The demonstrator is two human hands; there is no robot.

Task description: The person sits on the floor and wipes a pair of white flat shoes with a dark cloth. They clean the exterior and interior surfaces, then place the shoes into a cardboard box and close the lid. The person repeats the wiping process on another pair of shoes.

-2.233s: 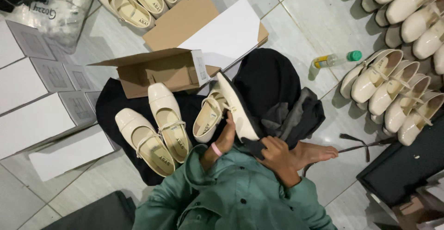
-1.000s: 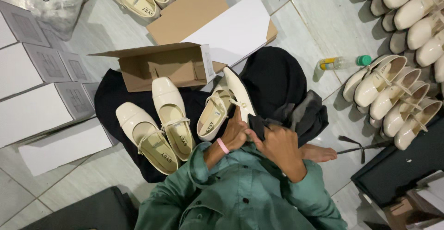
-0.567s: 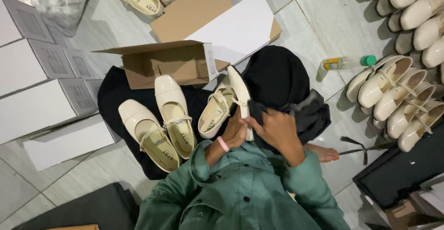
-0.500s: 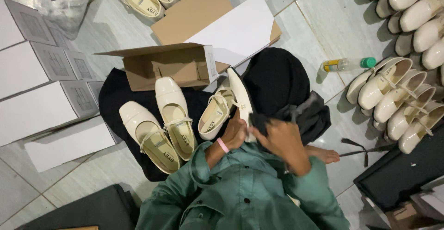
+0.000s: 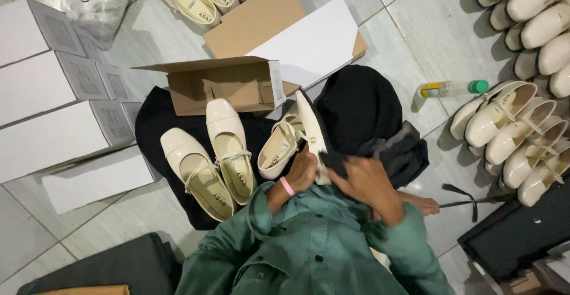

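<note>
From the head camera, looking down, a person in a green shirt sat on a tiled floor point(image 5: 178, 40). The left hand point(image 5: 301, 173) was closed around the heel end of a cream shoe point(image 5: 313, 132) that stood on its side, sole facing right, just above the person's lap. The right hand point(image 5: 368, 185) was curled against the same shoe from the other side, but I cannot tell if its fingers were pinching anything, because the picture was blurry there. A second cream shoe point(image 5: 278, 149) lay touching the held one on its left. Two more cream strap shoes point(image 5: 214, 158) lay side by side on a black cloth point(image 5: 155, 123). An open brown cardboard box point(image 5: 228, 81) lay on its side just above them, and nothing showed inside it. A flat brown and white box lid point(image 5: 285, 31) lay behind it. White boxes with grey end labels point(image 5: 56, 93) were stacked at the left. A clear plastic bag point(image 5: 83, 1) sat in the top left corner. A small yellow bottle with a green cap point(image 5: 454, 87) lay on the floor at the right, near rows of cream shoes point(image 5: 522, 135).
</note>
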